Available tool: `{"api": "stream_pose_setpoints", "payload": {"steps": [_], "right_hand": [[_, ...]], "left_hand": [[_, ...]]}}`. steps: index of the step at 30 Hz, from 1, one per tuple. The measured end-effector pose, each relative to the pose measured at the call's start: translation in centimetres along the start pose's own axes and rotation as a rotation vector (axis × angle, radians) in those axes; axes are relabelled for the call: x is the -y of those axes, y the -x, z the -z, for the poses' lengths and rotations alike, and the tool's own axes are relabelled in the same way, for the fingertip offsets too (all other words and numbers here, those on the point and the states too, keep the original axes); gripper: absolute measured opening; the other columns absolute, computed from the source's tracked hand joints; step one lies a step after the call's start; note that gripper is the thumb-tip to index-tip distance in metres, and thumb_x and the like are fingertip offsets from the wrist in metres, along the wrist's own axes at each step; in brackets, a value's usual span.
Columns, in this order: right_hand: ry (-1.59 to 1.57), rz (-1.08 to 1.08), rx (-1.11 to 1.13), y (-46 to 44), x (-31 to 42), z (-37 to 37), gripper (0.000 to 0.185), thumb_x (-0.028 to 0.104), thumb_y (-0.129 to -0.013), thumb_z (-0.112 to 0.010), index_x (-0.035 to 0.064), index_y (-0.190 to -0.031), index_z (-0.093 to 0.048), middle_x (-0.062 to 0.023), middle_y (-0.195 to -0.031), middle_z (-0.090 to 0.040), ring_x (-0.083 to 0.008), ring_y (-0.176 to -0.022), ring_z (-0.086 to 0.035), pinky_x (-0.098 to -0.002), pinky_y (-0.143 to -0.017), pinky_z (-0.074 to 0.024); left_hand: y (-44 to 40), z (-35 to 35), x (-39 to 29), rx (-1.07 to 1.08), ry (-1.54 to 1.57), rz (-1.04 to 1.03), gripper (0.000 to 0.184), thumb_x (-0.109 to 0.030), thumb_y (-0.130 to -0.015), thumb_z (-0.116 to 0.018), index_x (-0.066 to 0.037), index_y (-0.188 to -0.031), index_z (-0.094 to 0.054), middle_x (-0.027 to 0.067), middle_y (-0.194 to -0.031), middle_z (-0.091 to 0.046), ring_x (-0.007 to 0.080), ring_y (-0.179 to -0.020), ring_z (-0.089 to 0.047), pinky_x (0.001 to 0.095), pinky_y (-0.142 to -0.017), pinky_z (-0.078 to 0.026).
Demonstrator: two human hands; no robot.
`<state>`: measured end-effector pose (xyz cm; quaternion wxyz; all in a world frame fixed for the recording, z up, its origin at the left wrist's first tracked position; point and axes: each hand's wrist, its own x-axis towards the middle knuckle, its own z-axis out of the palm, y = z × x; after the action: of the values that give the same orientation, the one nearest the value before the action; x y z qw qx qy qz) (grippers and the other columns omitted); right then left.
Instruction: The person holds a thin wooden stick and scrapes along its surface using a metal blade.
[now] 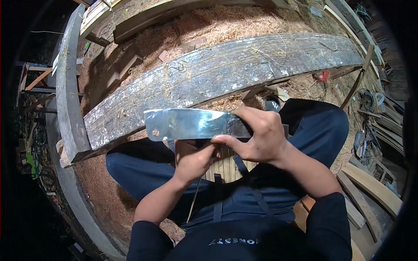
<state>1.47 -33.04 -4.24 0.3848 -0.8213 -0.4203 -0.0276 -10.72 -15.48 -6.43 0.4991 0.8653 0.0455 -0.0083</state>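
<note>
and the right hand (263, 137) grips the broad, shiny, dark-handled metal cleaver (187, 125); left hand (191, 163) below, grip hidden, can't tell; fingers best clear of the edge!

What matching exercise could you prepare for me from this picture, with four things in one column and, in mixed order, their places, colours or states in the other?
Things
1. metal blade
2. trousers
3. shirt
4. wood shavings

Places, colours, states
A. blue
B. scattered loosely around the long speckled plank
C. held at one end by the right hand
D. dark, with pale lettering

Right pairs: 1-C; 2-A; 3-D; 4-B
</note>
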Motion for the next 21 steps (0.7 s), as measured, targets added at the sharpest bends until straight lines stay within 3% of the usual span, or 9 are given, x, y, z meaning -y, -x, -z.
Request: {"api": "stream_pose_setpoints", "payload": {"steps": [2,4,7,11,12,16,18,20,21], "right_hand": [[-0.012,-0.006,-0.028,-0.3,-1.1,-0.1,0.056,0.056,-0.084,-0.075,0.0004,-0.083,-0.068,-0.0124,-0.068,-0.067,-0.0237,-0.055,-0.069,-0.0337,-0.050,-0.0552],[-0.005,0.005,-0.046,-0.2,-0.9,-0.2,0.056,0.057,-0.085,-0.075,0.0007,-0.085,-0.069,-0.0125,-0.069,-0.068,-0.0226,-0.055,-0.069,-0.0331,-0.050,-0.0550],[0.004,-0.014,-0.015,-0.1,-0.3,0.1,0.058,0.057,-0.084,-0.075,-0.0006,-0.085,-0.069,-0.0120,-0.067,-0.068,-0.0219,-0.054,-0.068,-0.0325,-0.049,-0.0550],[0.008,-0.010,-0.012,-0.2,-0.8,0.5,0.055,0.056,-0.084,-0.076,0.0009,-0.083,-0.069,-0.0105,-0.066,-0.068,-0.0216,-0.053,-0.068,-0.0319,-0.050,-0.0548],[0.000,0.008,0.031,-0.1,-0.1,0.5,0.054,0.054,-0.083,-0.077,0.0013,-0.082,-0.068,-0.0112,-0.067,-0.067,-0.0223,-0.053,-0.068,-0.0319,-0.050,-0.0546],[-0.044,0.006,-0.078,-0.6,-1.4,0.1,0.052,0.054,-0.085,-0.075,0.0027,-0.083,-0.068,-0.0098,-0.068,-0.068,-0.0213,-0.053,-0.068,-0.0321,-0.048,-0.0543],[-0.048,-0.050,0.069,0.0,-0.2,0.6,0.049,0.040,-0.077,-0.086,-0.0034,-0.093,-0.069,-0.0167,-0.075,-0.069,-0.0285,-0.066,-0.072,-0.0352,-0.058,-0.0549],[-0.016,0.008,0.015,0.1,0.1,0.1,0.053,0.054,-0.084,-0.076,0.0015,-0.083,-0.069,-0.0108,-0.068,-0.068,-0.0207,-0.054,-0.068,-0.0312,-0.047,-0.0544],[-0.049,-0.010,-0.021,0.0,-0.5,-0.2,0.054,0.055,-0.084,-0.076,0.0012,-0.083,-0.069,-0.0113,-0.067,-0.068,-0.0220,-0.054,-0.069,-0.0320,-0.047,-0.0545]], "left_hand": [[-0.1,0.1,-0.4,0.026,-0.014,-0.001,0.020,-0.001,-0.076,-0.075,-0.003,-0.096,-0.073,0.0054,-0.081,-0.071,0.0161,-0.069,-0.070,0.0278,-0.064,-0.055],[-0.2,-0.4,-0.8,-0.102,0.559,0.277,0.016,-0.002,-0.079,-0.074,-0.004,-0.095,-0.073,0.0046,-0.079,-0.070,0.0163,-0.070,-0.071,0.0271,-0.064,-0.055],[-0.6,-0.5,-1.2,-0.097,0.445,0.078,0.011,0.003,-0.091,-0.068,0.007,-0.100,-0.071,0.0069,-0.087,-0.073,0.0075,-0.065,-0.064,0.0246,-0.056,-0.050],[-0.4,-0.5,-1.9,-0.141,0.758,0.251,0.011,0.002,-0.093,-0.066,0.007,-0.100,-0.072,0.0074,-0.086,-0.073,0.0082,-0.065,-0.064,0.0243,-0.054,-0.050],[-0.2,0.1,-0.6,-0.046,0.135,-0.104,0.010,0.001,-0.093,-0.067,0.006,-0.100,-0.072,0.0074,-0.086,-0.073,0.0090,-0.065,-0.065,0.0245,-0.054,-0.050],[-0.9,-0.1,-2.7,-0.135,0.695,0.326,0.011,-0.002,-0.090,-0.071,0.004,-0.099,-0.072,0.0063,-0.079,-0.072,0.0077,-0.064,-0.064,0.0258,-0.057,-0.051],[-0.5,-0.2,-1.5,-0.120,0.697,0.229,0.012,-0.002,-0.090,-0.070,0.004,-0.099,-0.072,0.0066,-0.079,-0.072,0.0076,-0.064,-0.064,0.0259,-0.057,-0.050],[-0.4,0.1,-1.0,-0.038,0.129,-0.049,0.011,0.000,-0.092,-0.068,0.006,-0.100,-0.071,0.0069,-0.080,-0.072,0.0087,-0.065,-0.064,0.0253,-0.056,-0.049],[-0.4,0.0,-1.0,-0.041,0.379,0.168,0.011,0.001,-0.093,-0.065,0.006,-0.100,-0.072,0.0065,-0.080,-0.072,0.0086,-0.067,-0.065,0.0252,-0.058,-0.050]]}}
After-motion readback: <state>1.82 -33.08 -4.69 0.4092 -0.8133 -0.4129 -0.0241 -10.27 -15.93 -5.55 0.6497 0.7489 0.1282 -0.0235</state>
